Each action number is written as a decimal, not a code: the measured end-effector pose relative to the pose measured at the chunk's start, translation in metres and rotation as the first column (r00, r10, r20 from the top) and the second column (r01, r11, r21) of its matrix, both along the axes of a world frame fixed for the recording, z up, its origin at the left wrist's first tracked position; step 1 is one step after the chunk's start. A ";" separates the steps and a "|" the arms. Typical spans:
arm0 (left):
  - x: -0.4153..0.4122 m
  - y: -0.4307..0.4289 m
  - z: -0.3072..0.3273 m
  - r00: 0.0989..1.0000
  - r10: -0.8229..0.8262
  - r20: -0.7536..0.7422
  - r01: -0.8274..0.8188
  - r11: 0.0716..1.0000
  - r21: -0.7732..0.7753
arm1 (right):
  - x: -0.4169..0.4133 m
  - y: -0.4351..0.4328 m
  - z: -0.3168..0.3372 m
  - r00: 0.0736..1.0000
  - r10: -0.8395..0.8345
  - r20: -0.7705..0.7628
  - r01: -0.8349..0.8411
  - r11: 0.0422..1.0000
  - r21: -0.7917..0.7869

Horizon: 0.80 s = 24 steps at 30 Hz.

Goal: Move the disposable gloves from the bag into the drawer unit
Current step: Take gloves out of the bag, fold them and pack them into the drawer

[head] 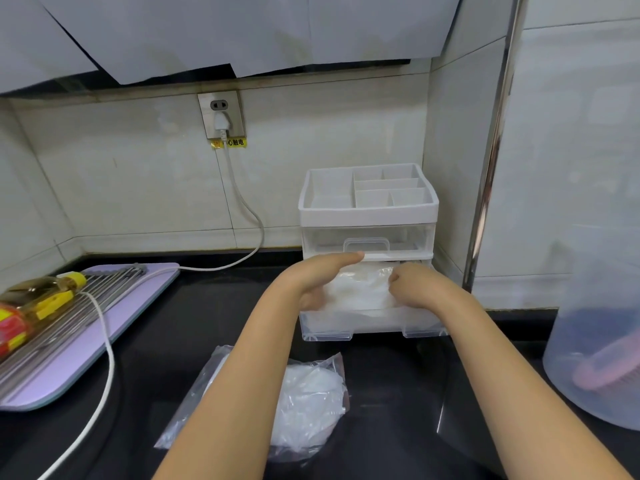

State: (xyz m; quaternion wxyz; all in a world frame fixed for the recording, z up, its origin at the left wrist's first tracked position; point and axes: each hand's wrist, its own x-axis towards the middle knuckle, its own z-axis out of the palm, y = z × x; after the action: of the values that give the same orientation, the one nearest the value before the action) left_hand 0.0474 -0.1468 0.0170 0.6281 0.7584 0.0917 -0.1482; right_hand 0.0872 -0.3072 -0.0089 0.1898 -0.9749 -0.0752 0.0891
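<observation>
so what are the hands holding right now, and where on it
A wad of disposable gloves, over the open lower drawer: the left hand grips its left edge, the right hand grips its right edge.

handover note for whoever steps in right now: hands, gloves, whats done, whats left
Left hand: grips the left side of a wad of gloves.
Right hand: fingers curled on the wad's right side.
The wad sits in the pulled-out lower drawer of the drawer unit. The upper drawer is closed.
The bag lies on the counter in front and looks partly full of white gloves.
Done: one batch has reached the drawer.
Left: settle it in, move what is in the bag, and probably close the drawer.
</observation>
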 end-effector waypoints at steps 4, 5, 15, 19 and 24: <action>-0.011 0.005 0.006 0.998 -0.013 0.066 0.010 0.999 0.045 | -0.004 -0.008 0.005 0.991 0.007 0.137 -0.029 0.986 0.163; -0.016 0.009 0.009 0.994 -0.027 0.104 0.019 0.996 0.082 | -0.007 -0.008 0.009 0.981 0.025 0.192 -0.063 0.978 0.198; -0.080 0.069 -0.031 0.878 -0.121 0.462 -0.145 0.854 0.500 | -0.077 0.026 0.037 0.839 0.528 0.133 -0.542 0.831 0.126; -0.087 0.075 -0.059 0.911 -0.236 0.338 -0.001 0.818 0.575 | -0.090 0.054 0.015 0.766 0.641 -0.034 -0.641 0.761 -0.102; -0.090 0.072 -0.077 0.859 -0.407 0.310 0.087 0.713 0.696 | -0.089 0.077 -0.020 0.759 0.643 -0.108 -0.650 0.735 -0.194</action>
State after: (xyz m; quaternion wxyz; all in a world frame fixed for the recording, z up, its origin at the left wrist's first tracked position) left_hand -0.0425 -0.0747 -0.0604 0.2962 0.9484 -0.1122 -0.0152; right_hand -0.0014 -0.2304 -0.0291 0.0392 -0.9012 -0.3953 0.1734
